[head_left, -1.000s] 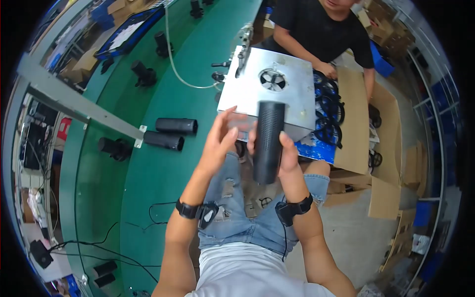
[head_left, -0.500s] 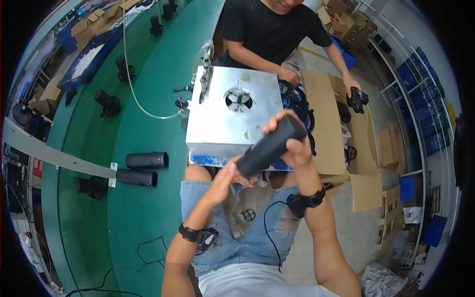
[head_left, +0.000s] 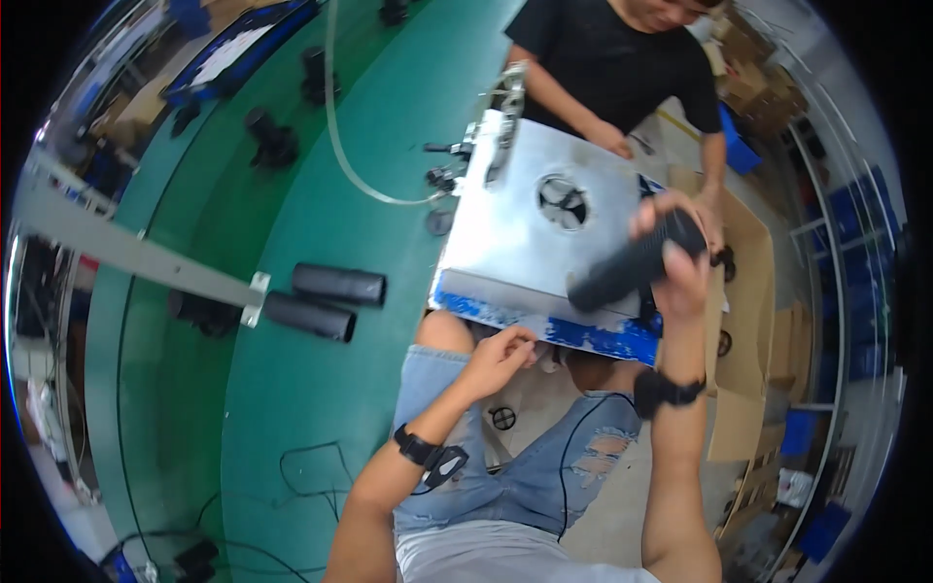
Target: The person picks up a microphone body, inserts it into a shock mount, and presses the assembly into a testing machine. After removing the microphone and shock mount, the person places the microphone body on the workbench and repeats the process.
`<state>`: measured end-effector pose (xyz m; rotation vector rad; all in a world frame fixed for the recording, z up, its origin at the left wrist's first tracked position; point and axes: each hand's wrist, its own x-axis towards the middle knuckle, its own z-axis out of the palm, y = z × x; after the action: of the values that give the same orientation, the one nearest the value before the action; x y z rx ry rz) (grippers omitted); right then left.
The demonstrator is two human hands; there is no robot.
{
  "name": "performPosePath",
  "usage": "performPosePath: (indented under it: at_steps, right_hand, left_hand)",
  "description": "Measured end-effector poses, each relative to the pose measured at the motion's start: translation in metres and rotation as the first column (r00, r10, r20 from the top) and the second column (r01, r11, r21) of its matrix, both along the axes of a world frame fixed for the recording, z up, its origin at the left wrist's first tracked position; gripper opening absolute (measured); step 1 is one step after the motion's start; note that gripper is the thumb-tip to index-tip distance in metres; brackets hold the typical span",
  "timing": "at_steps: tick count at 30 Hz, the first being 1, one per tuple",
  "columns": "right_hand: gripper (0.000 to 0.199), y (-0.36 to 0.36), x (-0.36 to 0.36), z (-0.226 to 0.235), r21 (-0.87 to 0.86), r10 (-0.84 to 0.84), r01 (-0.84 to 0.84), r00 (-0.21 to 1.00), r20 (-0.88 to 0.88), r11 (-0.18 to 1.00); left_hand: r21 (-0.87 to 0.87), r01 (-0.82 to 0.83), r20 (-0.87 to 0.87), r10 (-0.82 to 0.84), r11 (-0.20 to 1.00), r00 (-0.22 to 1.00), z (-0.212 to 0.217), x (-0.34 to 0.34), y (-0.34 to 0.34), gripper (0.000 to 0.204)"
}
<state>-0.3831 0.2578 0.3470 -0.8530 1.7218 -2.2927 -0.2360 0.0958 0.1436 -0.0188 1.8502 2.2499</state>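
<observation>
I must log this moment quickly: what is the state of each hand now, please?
Left hand: holds nothing, fingers loosely curled, above the lap.
Right hand: closed around the black tube, over the metal box.

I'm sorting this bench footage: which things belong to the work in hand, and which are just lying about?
In hand:
right hand gripping the black cylinder
left hand, empty, by the metal box with a fan opening

Lying about:
two black tubes on the green table
cardboard box
</observation>
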Motion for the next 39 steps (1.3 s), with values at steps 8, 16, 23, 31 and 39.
performPosePath:
  at_steps: [8, 16, 23, 31, 39]
  right_hand:
    - [0.053, 0.016, 0.108, -0.097, 0.271, -0.076, 0.042, 0.99, 0.119, 0.962]
    - [0.059, -0.034, 0.131, -0.126, 0.402, 0.096, -0.115, 0.993, 0.067, 0.908]
    - [0.041, 0.032, 0.127, -0.169, 0.486, -0.087, -0.152, 0.896, 0.436, 0.861]
    - [0.03, 0.033, 0.124, -0.176, 0.424, -0.127, -0.095, 0.876, 0.466, 0.901]
    - [0.031, 0.035, 0.126, -0.171, 0.442, -0.136, -0.102, 0.87, 0.475, 0.891]
  left_hand:
    - [-0.07, 0.032, -0.208, -0.046, 0.997, 0.977, 0.012, 0.0, 0.01, 0.045]
    - [-0.115, -0.081, -0.259, 0.049, 0.99, 0.965, 0.032, 0.043, -0.011, 0.068]
    - [0.005, -0.871, -0.049, 0.871, 0.49, 0.49, 0.057, 0.091, -0.13, 0.052]
    - [-0.149, -0.934, 0.369, 0.895, 0.325, 0.252, 0.015, 0.139, -0.22, 0.061]
    - [-0.405, -0.845, 0.167, 0.937, 0.349, 0.307, 0.01, 0.156, -0.215, 0.055]
